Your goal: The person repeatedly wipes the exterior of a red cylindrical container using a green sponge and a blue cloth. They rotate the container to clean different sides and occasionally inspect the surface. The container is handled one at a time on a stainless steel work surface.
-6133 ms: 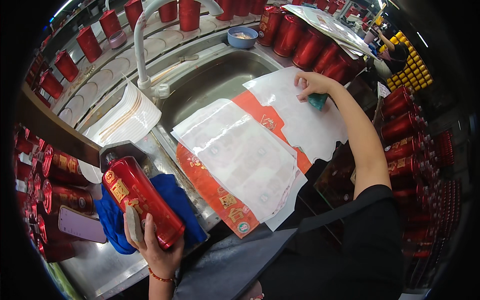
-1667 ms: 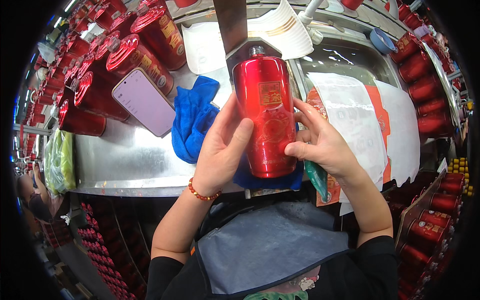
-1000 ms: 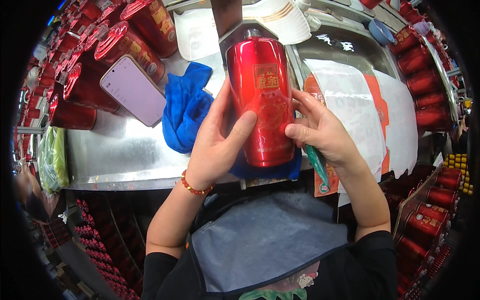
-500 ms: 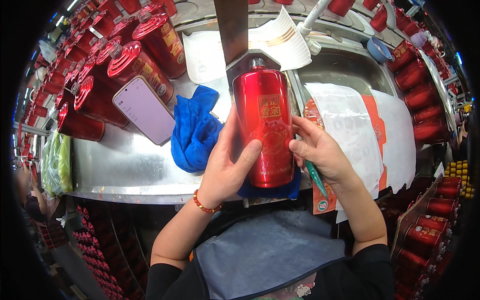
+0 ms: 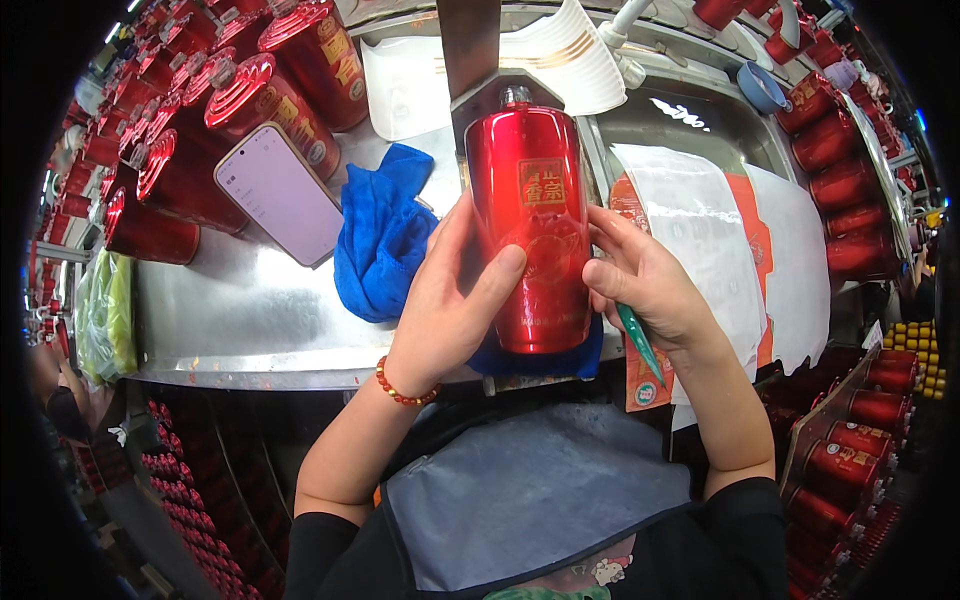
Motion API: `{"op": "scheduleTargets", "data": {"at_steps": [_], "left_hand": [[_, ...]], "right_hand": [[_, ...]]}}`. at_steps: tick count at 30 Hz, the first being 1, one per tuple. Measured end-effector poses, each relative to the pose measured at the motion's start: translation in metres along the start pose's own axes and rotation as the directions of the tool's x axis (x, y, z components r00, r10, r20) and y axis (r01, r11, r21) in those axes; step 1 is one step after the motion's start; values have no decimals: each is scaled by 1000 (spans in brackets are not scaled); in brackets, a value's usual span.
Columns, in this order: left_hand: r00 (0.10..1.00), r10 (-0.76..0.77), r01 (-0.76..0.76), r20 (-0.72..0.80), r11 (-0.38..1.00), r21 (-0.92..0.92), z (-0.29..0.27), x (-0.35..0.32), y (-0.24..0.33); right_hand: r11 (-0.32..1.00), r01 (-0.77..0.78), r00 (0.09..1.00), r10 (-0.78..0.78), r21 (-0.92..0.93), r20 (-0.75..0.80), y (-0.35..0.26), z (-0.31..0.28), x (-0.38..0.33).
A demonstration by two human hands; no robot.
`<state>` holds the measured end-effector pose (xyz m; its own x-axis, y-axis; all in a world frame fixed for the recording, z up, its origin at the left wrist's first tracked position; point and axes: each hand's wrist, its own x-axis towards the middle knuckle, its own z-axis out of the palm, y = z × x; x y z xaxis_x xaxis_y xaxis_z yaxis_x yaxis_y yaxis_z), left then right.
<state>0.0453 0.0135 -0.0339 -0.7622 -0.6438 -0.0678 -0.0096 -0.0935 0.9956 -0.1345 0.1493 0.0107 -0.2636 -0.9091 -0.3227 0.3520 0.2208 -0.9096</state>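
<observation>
Since a moment ago I've kept the red bottle upright between both hands: my left hand curls around its side, my right hand presses fingertips against it, also pinching a green tool.

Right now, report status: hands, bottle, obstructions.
Left hand and right hand both clasp red bottle. Right hand also holds green tool. Blue cloth beside bottle.
</observation>
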Motion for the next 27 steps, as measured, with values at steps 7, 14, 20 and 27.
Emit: {"op": "scheduleTargets", "data": {"at_steps": [7,14,20,27], "left_hand": [[999,2,-4,45,999,46,0,-3,3],[998,15,-16,56,1000,14,0,-3,3],[997,25,-25,72,1000,11,0,-4,1],[998,65,-64,-9,940,-335,9,13,23]], "right_hand": [[999,21,1000,-20,-50,16,0,1,1],[1000,30,999,-30,7,25,-1,4,3],[998,65,997,-65,11,35,7,2,4],[998,-27,999,26,62,19,2,-6,3]]}}
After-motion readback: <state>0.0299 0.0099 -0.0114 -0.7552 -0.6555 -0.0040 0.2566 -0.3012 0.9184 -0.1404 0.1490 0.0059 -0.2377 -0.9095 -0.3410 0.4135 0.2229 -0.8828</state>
